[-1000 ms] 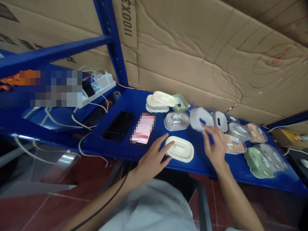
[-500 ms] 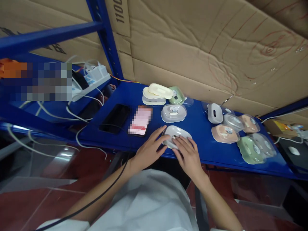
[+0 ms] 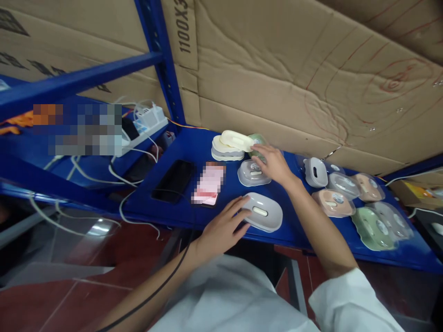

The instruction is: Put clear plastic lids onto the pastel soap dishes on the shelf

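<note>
The grey dish [image 3: 272, 217] and cream piece [image 3: 237, 139] look like smooth plastic; the clear cover [image 3: 347, 210] over the peach dish [image 3: 322, 199] is glossy. The blue tabletop [image 3: 292, 214] resembles shiny painted metal, the cardboard sheet [image 3: 259, 69] is matt and creased, the sleeve [image 3: 349, 299] matt cloth.

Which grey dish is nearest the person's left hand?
The uncovered grey dish at the front of the table; its slot holds a pale bar. The grey dish behind has a clear cover; another dish farther right shows a dark slot.
</note>
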Action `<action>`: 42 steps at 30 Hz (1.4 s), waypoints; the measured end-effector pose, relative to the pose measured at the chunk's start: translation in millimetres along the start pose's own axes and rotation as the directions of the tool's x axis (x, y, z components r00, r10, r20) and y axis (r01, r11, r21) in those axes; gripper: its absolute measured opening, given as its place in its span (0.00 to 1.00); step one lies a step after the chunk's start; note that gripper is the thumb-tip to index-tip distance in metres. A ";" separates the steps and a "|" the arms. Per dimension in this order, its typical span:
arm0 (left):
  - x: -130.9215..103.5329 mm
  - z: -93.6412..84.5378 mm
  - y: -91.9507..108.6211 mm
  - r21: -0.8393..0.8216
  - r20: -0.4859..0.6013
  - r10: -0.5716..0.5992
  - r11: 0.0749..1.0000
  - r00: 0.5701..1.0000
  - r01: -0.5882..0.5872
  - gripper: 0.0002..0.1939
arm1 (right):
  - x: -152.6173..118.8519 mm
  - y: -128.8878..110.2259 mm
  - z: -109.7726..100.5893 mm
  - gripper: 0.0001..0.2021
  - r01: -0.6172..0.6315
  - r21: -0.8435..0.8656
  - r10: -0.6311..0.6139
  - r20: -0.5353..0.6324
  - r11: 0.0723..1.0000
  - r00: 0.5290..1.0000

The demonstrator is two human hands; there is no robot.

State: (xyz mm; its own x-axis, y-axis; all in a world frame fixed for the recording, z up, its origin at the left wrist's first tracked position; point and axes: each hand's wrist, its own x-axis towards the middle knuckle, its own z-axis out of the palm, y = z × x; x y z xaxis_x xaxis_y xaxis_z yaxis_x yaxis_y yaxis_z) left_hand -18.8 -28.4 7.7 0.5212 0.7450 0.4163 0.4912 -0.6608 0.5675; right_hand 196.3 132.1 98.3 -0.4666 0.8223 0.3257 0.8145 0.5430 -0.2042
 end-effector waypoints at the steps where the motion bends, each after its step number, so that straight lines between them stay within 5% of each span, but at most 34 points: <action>1: -0.3 -0.3 -0.2 0.003 -0.003 0.002 1.000 1.000 -0.002 0.15 | 14.4 7.9 6.5 0.20 -0.039 -0.014 0.039 0.009 0.999 0.999; 4: -1.5 -1.2 -1.0 0.012 -0.003 0.005 1.000 1.000 -0.005 0.15 | 29.8 35.1 19.8 0.22 -0.192 -0.055 0.189 -0.046 0.980 0.981; 7: -2.6 -1.3 -2.3 0.013 0.006 0.010 1.000 1.000 -0.010 0.14 | 15.7 67.1 22.1 0.27 -0.347 -0.081 0.337 -0.116 0.934 0.935; 12: -2.6 1.0 -5.0 0.006 -0.007 0.024 1.000 1.000 -0.024 0.15 | -20.5 106.6 25.6 0.24 -0.377 -0.134 0.378 -0.015 0.916 0.926; 20: -1.7 2.6 -3.8 0.034 0.003 0.010 0.999 1.000 -0.010 0.14 | -43.0 112.0 37.1 0.31 -0.429 -0.189 0.428 -0.047 0.883 0.902; 26: -3.6 5.9 -6.6 0.023 -0.014 0.019 1.000 1.000 -0.019 0.16 | -44.8 108.1 15.2 0.24 -0.507 -0.171 0.491 -0.129 0.845 0.861; 30: -4.3 6.8 -6.5 0.026 -0.002 0.005 1.000 1.000 -0.005 0.16 | -64.6 97.2 -12.4 0.24 -0.524 -0.164 0.485 -0.225 0.836 0.845; 34: -3.8 5.4 -5.5 0.032 -0.008 -0.007 0.999 1.000 0.007 0.17 | -119.8 67.6 -21.7 0.27 -0.481 -0.099 0.409 -0.394 0.871 0.823; 39: -3.1 3.5 -6.7 -0.010 -0.006 -0.040 0.999 0.999 0.040 0.31 | -193.8 -6.4 7.5 0.23 -0.344 0.000 0.295 -0.514 0.939 0.805; 42: -3.1 4.1 -4.6 -0.029 -0.009 -0.121 0.992 0.993 0.120 0.37 | -214.8 -43.9 29.9 0.25 -0.242 0.041 0.232 -0.482 0.969 0.845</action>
State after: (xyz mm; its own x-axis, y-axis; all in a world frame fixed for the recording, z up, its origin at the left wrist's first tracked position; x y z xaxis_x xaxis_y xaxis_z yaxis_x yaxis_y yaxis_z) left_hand -19.9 -28.1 0.9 0.4517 0.8201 0.3514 0.5297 -0.5634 0.6341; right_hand 250.4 -63.3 9.7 -0.0393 0.7385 0.6731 0.8883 0.3343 -0.3148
